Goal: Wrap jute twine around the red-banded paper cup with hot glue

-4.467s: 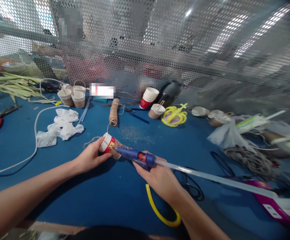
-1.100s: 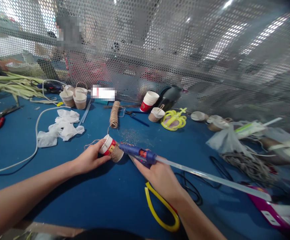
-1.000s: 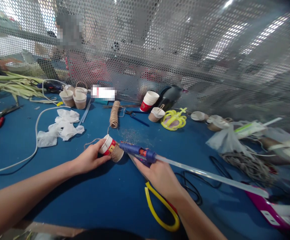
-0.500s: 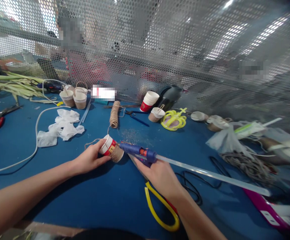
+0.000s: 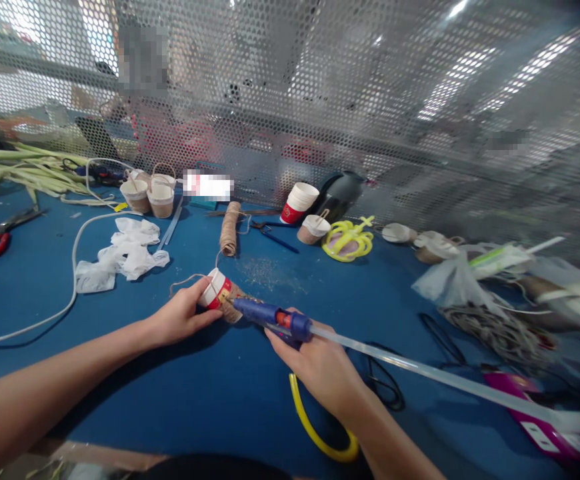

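My left hand [image 5: 187, 312] is closed around the open end of a small red and white paper cup [image 5: 213, 293], which lies tilted on its side. Brown twine is wound round the cup's lower part, and a strand runs from it toward a roll of twine [image 5: 229, 230]. My right hand [image 5: 320, 363] grips a blue hot glue gun [image 5: 265, 312], with a long clear glue stick [image 5: 395, 360] jutting from its back. The gun's nozzle is at the cup's side, by the edge of the twine. Partly under my right forearm are yellow handles [image 5: 310, 427].
Twine-wrapped cups [image 5: 161, 200] stand at the back left, near crumpled white plastic [image 5: 133, 250]. Stacked paper cups [image 5: 300, 201], pliers [image 5: 275, 237] and a yellow crown-shaped piece [image 5: 347, 240] lie behind my hands. A purple power strip [image 5: 520, 417] is at right; perforated metal panel [image 5: 270, 80] borders the back.
The glue gun's nozzle has moved slightly left and down, over the cup's side. My right hand has shifted with it, while my left hand keeps the cup in nearly the same place.
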A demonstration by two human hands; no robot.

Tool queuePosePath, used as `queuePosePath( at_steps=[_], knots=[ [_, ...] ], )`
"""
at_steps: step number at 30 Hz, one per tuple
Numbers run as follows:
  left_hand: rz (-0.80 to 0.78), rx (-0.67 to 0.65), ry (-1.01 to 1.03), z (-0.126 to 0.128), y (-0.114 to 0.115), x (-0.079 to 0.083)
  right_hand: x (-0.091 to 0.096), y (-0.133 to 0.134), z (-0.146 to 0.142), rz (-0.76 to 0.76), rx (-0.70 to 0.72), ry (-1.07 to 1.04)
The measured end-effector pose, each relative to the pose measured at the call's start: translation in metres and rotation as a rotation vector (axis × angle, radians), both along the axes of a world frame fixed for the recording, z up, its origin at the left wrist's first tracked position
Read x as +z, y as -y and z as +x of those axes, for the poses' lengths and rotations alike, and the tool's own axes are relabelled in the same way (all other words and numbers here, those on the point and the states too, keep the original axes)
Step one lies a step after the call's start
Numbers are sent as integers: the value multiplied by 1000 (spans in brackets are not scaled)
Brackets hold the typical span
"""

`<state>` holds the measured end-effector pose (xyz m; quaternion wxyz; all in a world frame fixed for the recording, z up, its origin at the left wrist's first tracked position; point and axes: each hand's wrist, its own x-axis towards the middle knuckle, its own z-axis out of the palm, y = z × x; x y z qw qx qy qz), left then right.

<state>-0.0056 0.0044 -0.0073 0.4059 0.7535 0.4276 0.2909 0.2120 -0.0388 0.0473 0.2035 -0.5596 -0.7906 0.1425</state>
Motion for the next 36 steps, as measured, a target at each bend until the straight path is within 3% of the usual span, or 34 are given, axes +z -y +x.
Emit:
queuePosePath(
  at_steps=[10,19,28,33,36],
  knots=[
    [11,5,-14,0,-1,0,-12,3,-1,8,19,-22],
    [11,-25,20,0,0,2,3,-8,4,4,1,17],
    [10,-31,7,-1,-1,1,-6,-16,1,-84,-81,-80],
    [6,-29,-3,-1,0,0,-1,-19,-3,-97,-115,-115],
    [4,-22,2,-1,0,0,2,-19,-4,-223,-204,-181]
  ],
)
